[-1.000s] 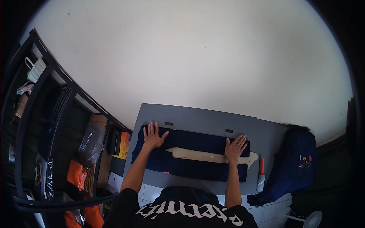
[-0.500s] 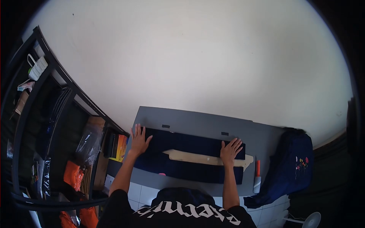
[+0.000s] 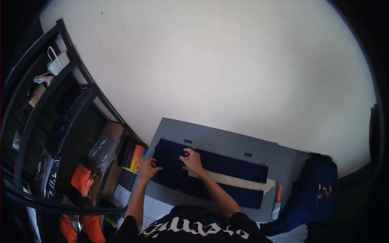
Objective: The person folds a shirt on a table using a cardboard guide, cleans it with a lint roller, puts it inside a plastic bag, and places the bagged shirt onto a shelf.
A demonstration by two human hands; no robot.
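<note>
On the grey table (image 3: pixel 227 139), a navy garment (image 3: pixel 227 166) lies folded around a beige cardboard template (image 3: pixel 239 182), and folding appears underway: the right hand (image 3: pixel 192 158) presses flat at its 10 o'clock end, the left hand (image 3: pixel 148 169) pinches the 9 o'clock edge, which likely needs tucking inward.

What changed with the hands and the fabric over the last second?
The right hand left the right end of the dark blue fabric and crossed to its left part. The left hand slid off the top of the fabric to its left edge, fingers curled there. The fabric, the beige strip lying on it, the orange-capped tube and the grey table kept their places.
</note>
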